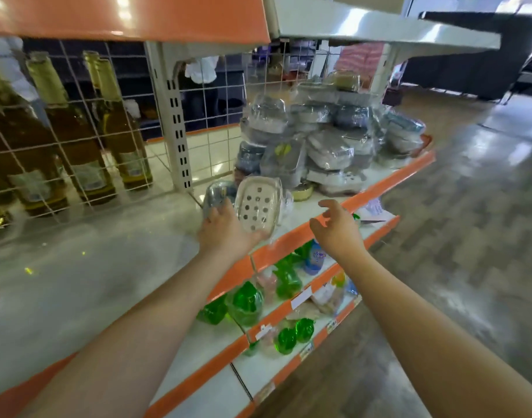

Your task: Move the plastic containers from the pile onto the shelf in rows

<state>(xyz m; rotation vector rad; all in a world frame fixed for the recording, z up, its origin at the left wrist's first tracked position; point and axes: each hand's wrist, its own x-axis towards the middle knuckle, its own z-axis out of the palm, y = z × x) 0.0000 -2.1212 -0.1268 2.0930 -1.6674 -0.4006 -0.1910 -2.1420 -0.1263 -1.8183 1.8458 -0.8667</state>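
Note:
A pile of plastic containers (325, 140) wrapped in clear film sits on the white shelf (123, 236) with an orange front edge, at the far right end. My left hand (225, 230) holds two wrapped containers upright: a cream one with round holes (257, 205) and a grey-blue one (219, 194) to its left. My right hand (337, 227) hovers over the shelf's orange edge, fingers loosely curled, holding nothing, a short way in front of the pile.
Tall amber bottles (74, 131) stand behind a white wire grid (77, 164) at the left. Lower shelves hold green plastic bottles (246, 300) and other small goods. An orange shelf (123, 16) hangs overhead. The aisle floor (454, 236) lies to the right.

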